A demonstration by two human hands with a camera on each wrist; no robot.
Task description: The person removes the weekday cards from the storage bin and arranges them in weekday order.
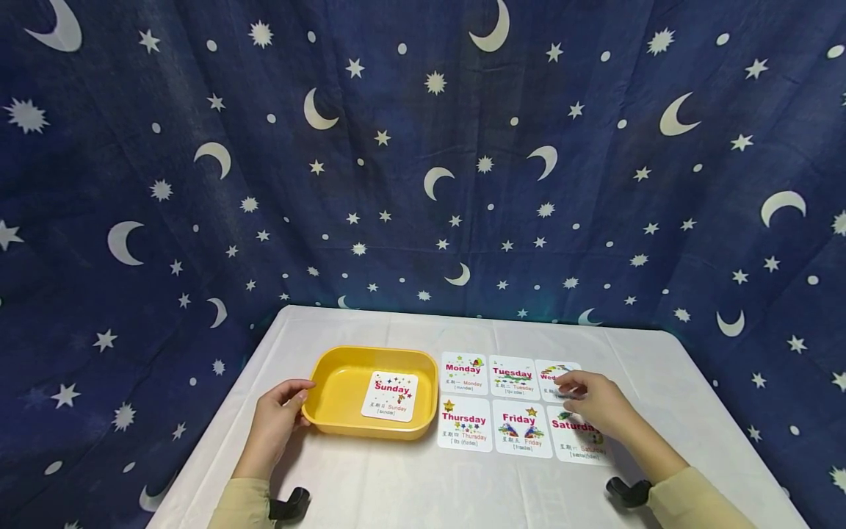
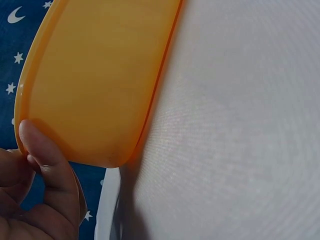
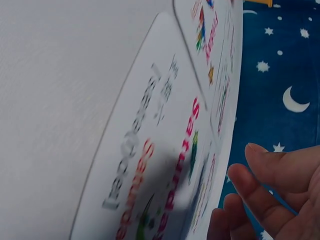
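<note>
At the left end of a yellow plastic tray, my left hand pinches the rim between thumb and fingers; the left wrist view shows the thumb laid over the edge. Inside the tray lies a square white "Sunday" card. My right hand hovers, fingers loosely bent and holding nothing, over the "Wednesday" card and the "Saturday" card. It hides part of both. In the right wrist view the fingers are apart from the cards.
Cards sit in two rows right of the tray: Monday, Tuesday, Thursday and Friday, besides the two under my hand. All rest on a white-covered table. A dark blue star-and-moon curtain hangs behind.
</note>
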